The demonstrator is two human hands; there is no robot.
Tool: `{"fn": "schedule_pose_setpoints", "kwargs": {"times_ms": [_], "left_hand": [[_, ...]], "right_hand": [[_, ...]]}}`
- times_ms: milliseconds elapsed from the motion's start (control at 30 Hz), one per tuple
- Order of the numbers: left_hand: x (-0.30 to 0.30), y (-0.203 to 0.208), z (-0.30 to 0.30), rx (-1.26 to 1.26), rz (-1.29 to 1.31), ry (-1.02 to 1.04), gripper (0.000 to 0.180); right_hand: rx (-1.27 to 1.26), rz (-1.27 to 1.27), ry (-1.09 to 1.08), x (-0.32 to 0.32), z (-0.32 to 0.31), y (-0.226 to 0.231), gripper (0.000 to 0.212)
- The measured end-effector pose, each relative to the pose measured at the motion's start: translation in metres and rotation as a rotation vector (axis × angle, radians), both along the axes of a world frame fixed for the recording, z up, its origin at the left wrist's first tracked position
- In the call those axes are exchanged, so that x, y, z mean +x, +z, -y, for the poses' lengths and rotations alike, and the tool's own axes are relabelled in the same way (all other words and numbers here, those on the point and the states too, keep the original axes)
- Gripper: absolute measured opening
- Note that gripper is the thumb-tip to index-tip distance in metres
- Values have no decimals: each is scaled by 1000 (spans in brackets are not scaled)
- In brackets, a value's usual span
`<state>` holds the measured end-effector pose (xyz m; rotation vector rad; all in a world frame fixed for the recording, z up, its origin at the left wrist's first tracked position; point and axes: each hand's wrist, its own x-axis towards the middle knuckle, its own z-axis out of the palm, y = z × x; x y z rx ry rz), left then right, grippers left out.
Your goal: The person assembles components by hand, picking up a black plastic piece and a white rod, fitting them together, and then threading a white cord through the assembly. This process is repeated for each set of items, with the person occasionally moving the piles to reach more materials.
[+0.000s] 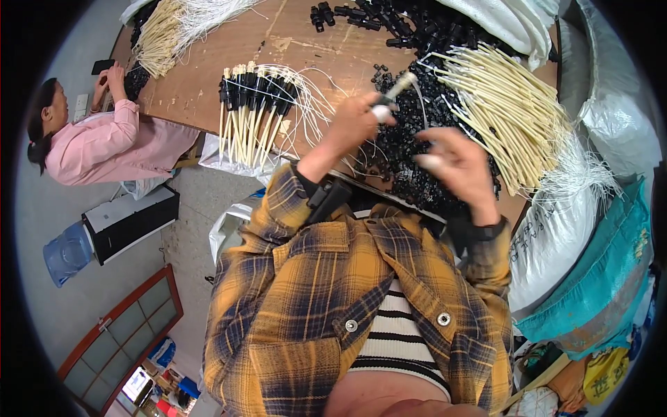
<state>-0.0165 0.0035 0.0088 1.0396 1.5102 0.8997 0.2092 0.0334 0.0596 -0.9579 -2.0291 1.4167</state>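
My left hand is closed around a cream-coloured tube with a dark fitting by the fingers. The tube tilts up to the right, and a thin white wire curves down from its upper end. My right hand, somewhat blurred, hovers over a heap of small black plastic parts. Its thumb and forefinger are apart, and nothing shows between them. White covers are visible on a digit of each hand. Right of the heap lies a large bundle of cream tubes with white wires at their lower ends.
Tubes with black fittings lie at the left of the wooden table. Larger black fittings lie at the far side. White sacks and a teal sack crowd the right. A person in pink holds a phone.
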Motion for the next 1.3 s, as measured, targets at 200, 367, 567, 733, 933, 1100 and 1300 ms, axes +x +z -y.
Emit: {"fn": "schedule_pose_setpoints", "kwargs": {"times_ms": [200, 367, 567, 733, 933, 1100, 1300], "left_hand": [[8, 3, 5, 222, -72, -33, 14], [12, 12, 8, 179, -349, -158, 30], [8, 4, 11, 400, -692, -223, 38], [14, 3, 12, 441, -675, -250, 38], [21, 4, 13, 485, -690, -320, 39], [21, 20, 7, 302, -627, -461, 48], [13, 17, 7, 462, -342, -343, 49]], "right_hand": [[354, 252, -95, -27, 12, -27, 22], [486, 227, -214, -22, 10, -32, 13], [500, 220, -265, -18, 5, -36, 14], [499, 229, -255, -18, 6, -39, 14], [439, 201, -162, -23, 7, -41, 14], [326, 139, -49, -20, 6, -39, 17], [426, 176, -83, -23, 8, -35, 15]]}}
